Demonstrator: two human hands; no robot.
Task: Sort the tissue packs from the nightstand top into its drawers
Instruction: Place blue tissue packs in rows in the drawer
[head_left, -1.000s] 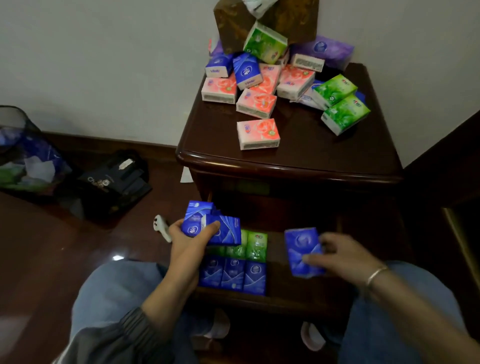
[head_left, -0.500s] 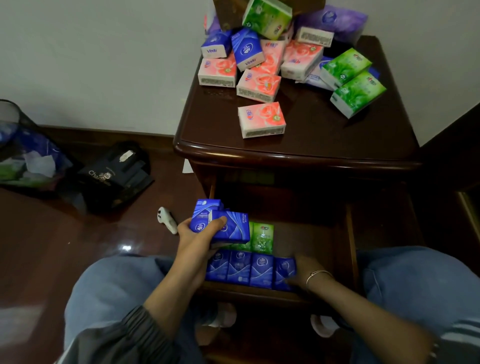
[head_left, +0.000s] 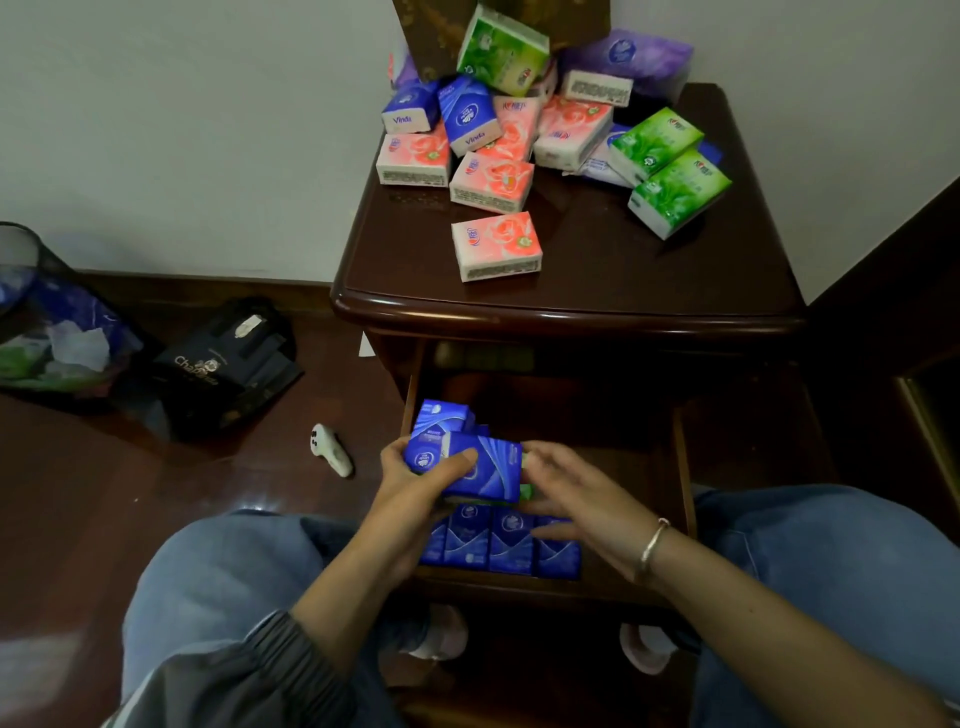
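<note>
While blue-jeaned knees (head_left: 223, 582) frame the open drawer (head_left: 684, 467), a row of blue packs (head_left: 501, 543) stands along its front wall. Just above them the left hand (head_left: 415, 491) clamps a small stack of blue tissue packs (head_left: 467, 462), thumb across the top one. The right hand (head_left: 582, 499), braceleted, hovers beside the stack with fingers spread, holding nothing. Farther back, pink (head_left: 496, 247), green (head_left: 678, 192) and blue (head_left: 467, 122) packs lie heaped on the nightstand top (head_left: 597, 286) against the wall.
</note>
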